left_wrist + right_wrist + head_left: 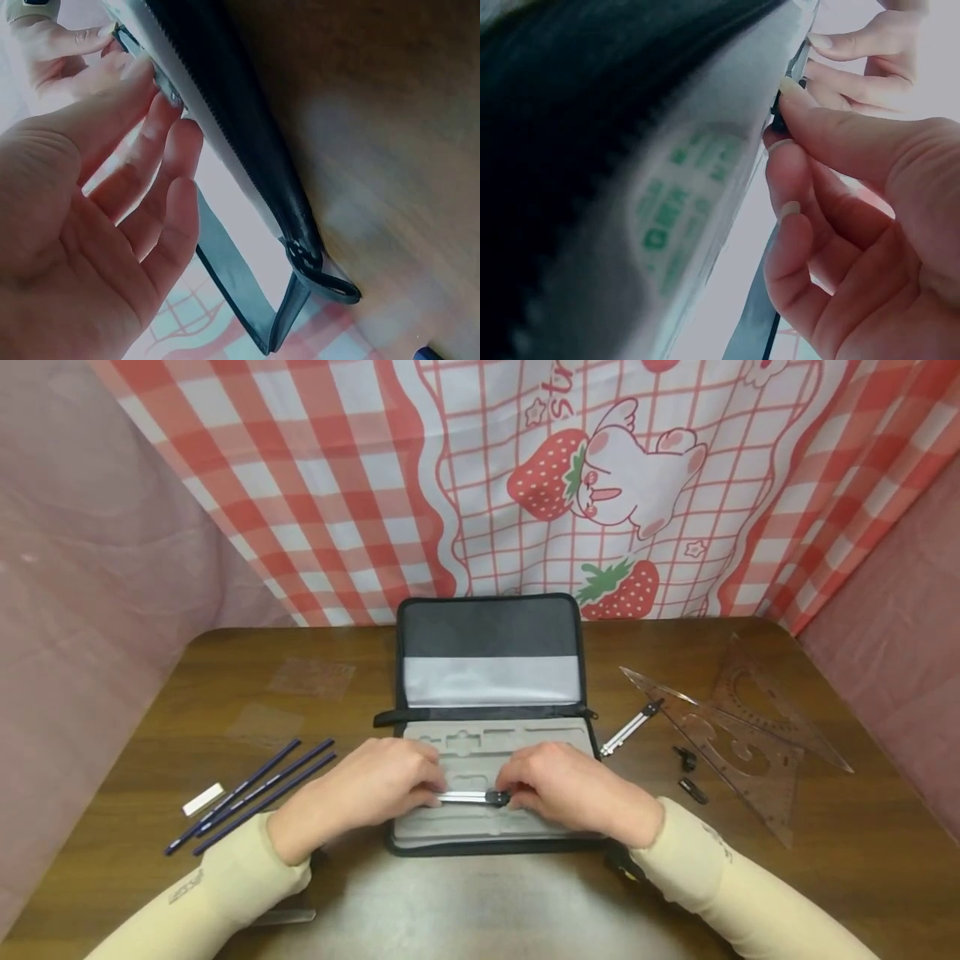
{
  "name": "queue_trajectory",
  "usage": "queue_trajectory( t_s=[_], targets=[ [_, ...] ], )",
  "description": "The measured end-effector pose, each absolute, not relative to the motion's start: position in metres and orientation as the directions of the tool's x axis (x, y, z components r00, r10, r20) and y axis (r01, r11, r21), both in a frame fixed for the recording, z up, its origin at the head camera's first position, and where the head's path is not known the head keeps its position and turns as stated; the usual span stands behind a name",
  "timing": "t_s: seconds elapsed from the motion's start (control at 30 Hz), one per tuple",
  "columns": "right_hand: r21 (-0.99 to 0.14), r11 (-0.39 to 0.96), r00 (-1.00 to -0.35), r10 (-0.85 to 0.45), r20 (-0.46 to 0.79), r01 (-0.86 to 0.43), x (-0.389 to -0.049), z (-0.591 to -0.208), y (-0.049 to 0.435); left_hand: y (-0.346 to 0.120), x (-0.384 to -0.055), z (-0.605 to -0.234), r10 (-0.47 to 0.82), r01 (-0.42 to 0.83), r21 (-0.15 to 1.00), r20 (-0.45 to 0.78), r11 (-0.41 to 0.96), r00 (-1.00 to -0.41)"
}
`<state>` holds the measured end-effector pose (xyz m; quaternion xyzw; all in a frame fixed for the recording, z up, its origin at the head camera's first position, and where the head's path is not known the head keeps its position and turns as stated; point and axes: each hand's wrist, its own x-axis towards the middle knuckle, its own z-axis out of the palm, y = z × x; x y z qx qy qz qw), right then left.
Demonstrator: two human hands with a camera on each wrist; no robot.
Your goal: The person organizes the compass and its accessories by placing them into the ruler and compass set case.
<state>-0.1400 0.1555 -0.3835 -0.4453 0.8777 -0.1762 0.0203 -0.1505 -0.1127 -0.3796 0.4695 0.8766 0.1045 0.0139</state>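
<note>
Drawing compass (pixel 480 797) is at the grey molded insert (pixel 480 832) of the zip case (pixel 491 627); can't tell if seated. Left hand (pixel 386 777) pinches its silver legs (pixel 459 797), right hand (pixel 566 789) its black head (pixel 497 797), probably to keep it level.

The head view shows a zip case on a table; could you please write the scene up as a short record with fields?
Container: black zip case, open on the table
Held item: compass, over the gray tray; contact with it unclear
Left hand: pinches the compass's silver end
Right hand: pinches its black end
Left of case: three blue pencils, a white eraser
Right of case: second compass, two clear triangles, two small black parts
</note>
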Motion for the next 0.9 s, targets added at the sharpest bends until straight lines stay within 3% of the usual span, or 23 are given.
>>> queue_trajectory(
  t_s=[0.33, 0.6, 0.73, 0.9],
  targets=[
    [-0.304, 0.494, -0.552, -0.821, 0.146, -0.815, -0.142, -0.384, 0.158, -0.114, -0.149, -0.381, 0.846, 0.835, 0.217, 0.068, 0.505, -0.529],
    [-0.294, 0.502, -0.554, -0.823, 0.126, -0.813, -0.142, -0.387, 0.155, -0.118, -0.135, -0.384, 0.918, 0.925, 0.115, 0.125, 0.362, -0.375],
    [-0.316, 0.501, -0.559, -0.820, 0.125, -0.805, -0.142, -0.387, 0.155, -0.120, -0.130, -0.382, 0.922, 0.918, 0.121, 0.053, 0.376, -0.385],
    [-0.348, 0.553, -0.615, -0.783, 0.096, -0.757, -0.140, -0.387, 0.152, -0.120, -0.129, -0.382, 0.915, 0.908, 0.138, 0.027, 0.396, -0.403]
  ],
)
